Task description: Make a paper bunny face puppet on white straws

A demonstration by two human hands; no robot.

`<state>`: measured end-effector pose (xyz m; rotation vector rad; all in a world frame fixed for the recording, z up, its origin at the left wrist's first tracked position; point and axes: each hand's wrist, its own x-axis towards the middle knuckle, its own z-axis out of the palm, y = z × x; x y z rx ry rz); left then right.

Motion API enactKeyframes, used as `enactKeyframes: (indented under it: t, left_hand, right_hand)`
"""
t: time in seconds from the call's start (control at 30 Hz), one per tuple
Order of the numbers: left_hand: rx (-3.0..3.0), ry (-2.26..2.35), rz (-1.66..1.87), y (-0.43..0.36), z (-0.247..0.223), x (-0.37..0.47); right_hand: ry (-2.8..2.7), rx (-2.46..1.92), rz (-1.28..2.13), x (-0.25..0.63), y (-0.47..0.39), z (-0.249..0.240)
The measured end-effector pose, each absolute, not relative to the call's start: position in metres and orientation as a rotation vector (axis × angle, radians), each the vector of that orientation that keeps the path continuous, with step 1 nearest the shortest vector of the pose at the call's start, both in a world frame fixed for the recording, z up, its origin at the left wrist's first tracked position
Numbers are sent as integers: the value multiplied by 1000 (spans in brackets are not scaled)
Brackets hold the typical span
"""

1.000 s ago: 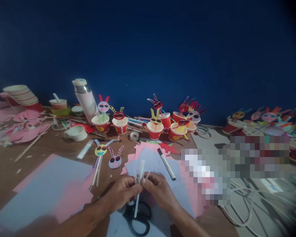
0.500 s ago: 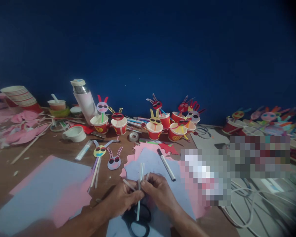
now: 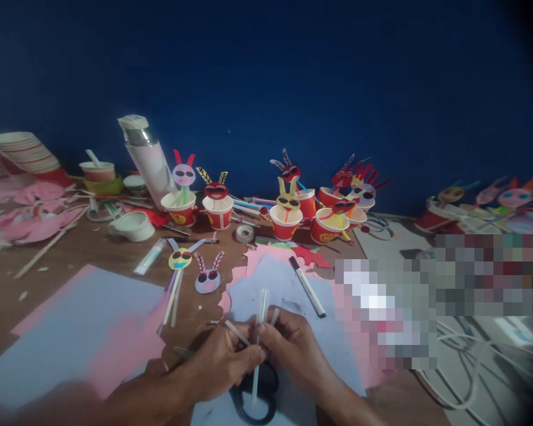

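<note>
My left hand (image 3: pixel 220 358) and my right hand (image 3: pixel 293 346) meet in front of me, fingers pinched round the middle of a whitish translucent straw (image 3: pixel 255 384). The straw stands nearly upright, its top showing above my fingertips. Thin pale strips also poke out from both hands; whether they belong to the same straw I cannot tell. Black-handled scissors (image 3: pixel 273 408) lie just beneath, partly hidden. Beyond my hands are a lilac paper bunny face (image 3: pixel 208 282) and a yellow paper face (image 3: pixel 180 259) with straws below it.
Lilac sheets (image 3: pixel 115 302) over pink paper lie to the left. A marker (image 3: pixel 308 290) rests on cut paper. Behind stand red paper cups (image 3: pixel 180 210) with paper faces, a tape roll (image 3: pixel 244 234) and a white flask (image 3: pixel 148 163). Cables (image 3: pixel 471 378) run at right.
The view has shifted a little, so the cups and flask sit slightly higher. Both hands keep pinching the straw, with only slight finger movement.
</note>
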<state>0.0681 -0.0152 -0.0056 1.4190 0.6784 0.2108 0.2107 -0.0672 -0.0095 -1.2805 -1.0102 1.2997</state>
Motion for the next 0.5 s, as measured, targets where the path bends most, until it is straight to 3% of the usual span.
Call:
enactKeyframes:
  t: [0.5]
  left_hand:
    - [1382, 683, 280, -19, -12, 66]
  right_hand:
    - [-1039, -1257, 1215, 206, -69, -11]
